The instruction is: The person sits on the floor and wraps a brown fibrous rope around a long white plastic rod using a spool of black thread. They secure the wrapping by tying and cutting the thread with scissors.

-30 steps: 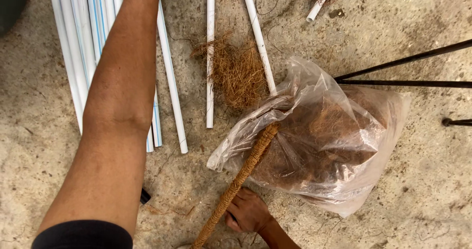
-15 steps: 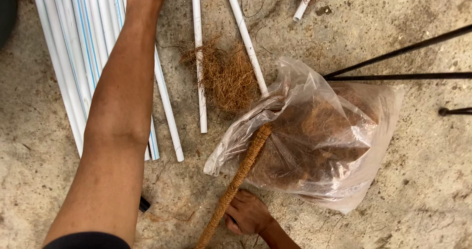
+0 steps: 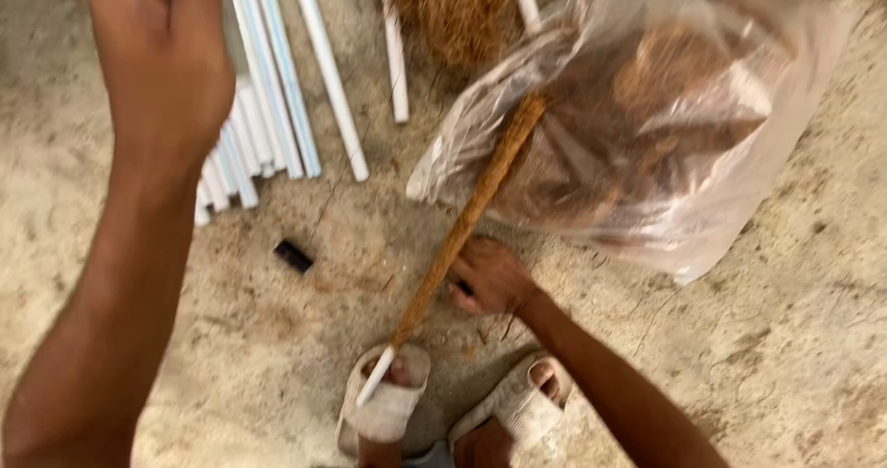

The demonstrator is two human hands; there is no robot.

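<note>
My right hand is low on the concrete floor, its fingers curled against a long pole wrapped in brown coir rope. A small dark thing shows under the fingers. The pole's bare white end lies by my left sandal, and its upper end runs into a clear plastic bag of brown coir fibre. My left hand is raised close to the camera at the upper left, above a bundle of white pipes. It is blurred and its fingers leave the frame.
Two single white pipes lie beside the bundle. Loose coir fibre lies at the top. A short black piece sits on the floor left of the pole. My right sandal is at the bottom.
The view has tipped down toward my feet, so bag and pipes sit higher in frame. My left arm has pulled back from the pipes and lifted. My right hand stays at the pole.
</note>
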